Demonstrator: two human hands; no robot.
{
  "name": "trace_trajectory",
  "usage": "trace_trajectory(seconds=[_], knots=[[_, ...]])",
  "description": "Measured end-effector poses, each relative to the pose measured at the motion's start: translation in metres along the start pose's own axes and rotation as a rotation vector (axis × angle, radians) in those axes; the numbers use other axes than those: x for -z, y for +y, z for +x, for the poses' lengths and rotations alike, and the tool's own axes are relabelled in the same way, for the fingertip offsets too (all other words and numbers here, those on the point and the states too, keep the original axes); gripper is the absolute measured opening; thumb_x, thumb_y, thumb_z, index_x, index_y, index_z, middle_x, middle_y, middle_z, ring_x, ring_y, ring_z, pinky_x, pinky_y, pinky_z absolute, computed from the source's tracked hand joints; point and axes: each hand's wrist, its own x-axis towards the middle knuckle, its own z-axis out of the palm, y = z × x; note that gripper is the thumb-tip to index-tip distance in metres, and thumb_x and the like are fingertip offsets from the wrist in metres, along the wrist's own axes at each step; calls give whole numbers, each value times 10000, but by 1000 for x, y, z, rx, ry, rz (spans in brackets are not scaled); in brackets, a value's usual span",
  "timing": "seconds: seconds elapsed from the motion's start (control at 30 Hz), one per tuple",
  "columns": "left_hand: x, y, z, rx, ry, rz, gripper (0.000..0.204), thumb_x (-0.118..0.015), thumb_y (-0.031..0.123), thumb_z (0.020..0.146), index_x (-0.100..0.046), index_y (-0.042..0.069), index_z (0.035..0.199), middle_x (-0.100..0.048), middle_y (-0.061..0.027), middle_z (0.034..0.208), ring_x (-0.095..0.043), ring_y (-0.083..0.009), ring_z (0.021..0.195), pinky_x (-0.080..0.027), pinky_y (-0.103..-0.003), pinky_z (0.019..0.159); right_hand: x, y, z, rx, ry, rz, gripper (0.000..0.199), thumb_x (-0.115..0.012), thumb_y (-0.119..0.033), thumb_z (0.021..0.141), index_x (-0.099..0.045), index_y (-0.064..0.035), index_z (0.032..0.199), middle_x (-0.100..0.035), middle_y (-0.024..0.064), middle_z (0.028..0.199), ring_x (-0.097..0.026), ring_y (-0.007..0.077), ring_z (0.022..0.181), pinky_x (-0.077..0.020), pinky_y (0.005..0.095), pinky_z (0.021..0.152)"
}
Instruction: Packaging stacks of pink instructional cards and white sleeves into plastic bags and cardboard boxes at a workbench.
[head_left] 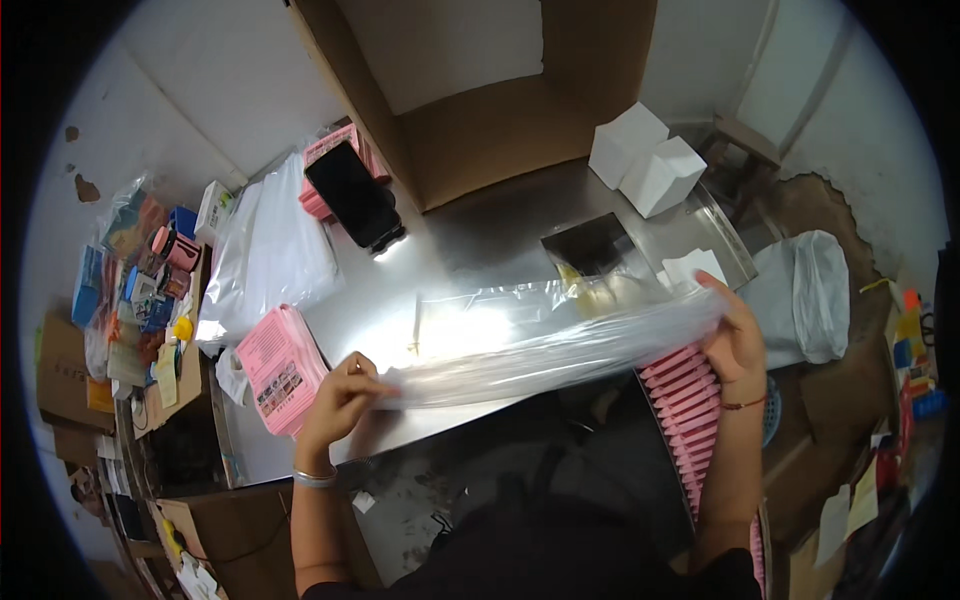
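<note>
Shiny steel table (pixel 480 250), white wall (pixel 230 70)

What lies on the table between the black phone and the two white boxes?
In the head view, only an open cardboard box stands between the phone and the white boxes; the metal table there is otherwise bare.

Long clear plastic bag (pixel 550 350) lies across the front of the shiny metal worktop (pixel 480 250), left hand (pixel 340 395) at its left end, right hand (pixel 735 340) at its right end. Stack of pink printed packets (pixel 280 368) sits just left of the left hand. Row of pink packets (pixel 690 410) stands below the right hand. Open brown cardboard box (pixel 480 130) behind; black phone (pixel 352 195) to its left, two white paper boxes (pixel 645 160) to its right.
</note>
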Motion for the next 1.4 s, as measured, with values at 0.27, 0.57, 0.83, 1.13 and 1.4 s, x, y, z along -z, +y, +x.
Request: trace_trajectory(seconds=[0.27, 0.57, 0.83, 1.13, 1.4], knots=[[35, -31, 3, 396, 427, 720, 321, -480, 181, 966, -589, -63, 1144, -555, -232, 1150, -598, -327, 945, -485, -395, 799, -48, 54, 40, 565, -603, -1618, 330, -607, -30, 846, -625, -33, 1176, -576, 132, 955, -634, 237, 816, -538, 377, 716], [-4, -70, -11, 463, 626, 748, 334, -675, 197, 873, -651, -1, 1141, -443, -219, 1378, -547, -293, 1138, -460, -362, 912, -65, 128, 61, 224, 3, -1652, 143, -639, -165, 828, -669, -26, 844, -489, 216, 1269, -527, 417, 1090, -440, 446, 934], [-98, 20, -22, -252, 1089, 464, 314, -493, 124, 989, -591, -93, 784, -464, -226, 1229, -567, -258, 930, -504, -347, 704, 48, 98, -86, 1053, 423, -1501, 171, -666, -54, 787, -663, -36, 957, -584, 114, 950, -554, 292, 873, -436, 410, 790], [-343, 117, 36, -749, -1085, 224, 233, -650, 215, 878, -611, 36, 1023, -555, -160, 975, -575, -357, 917, -486, -418, 823, 216, 147, -366, 354, 1837, -1303, 266, -626, -232, 919, -597, 30, 956, -590, 179, 886, -574, 343, 839, -464, 415, 725], [-438, 111, -14, -875, -1002, 50, 271, -725, 108, 783, -580, 41, 1003, -465, -152, 991, -513, -341, 940, -444, -405, 832, 183, 146, -327, 254, 1679, -1530, 842, -692, -434, 825, -340, 143, 1326, -506, 298, 1106, -556, 433, 996, -498, 469, 764]])
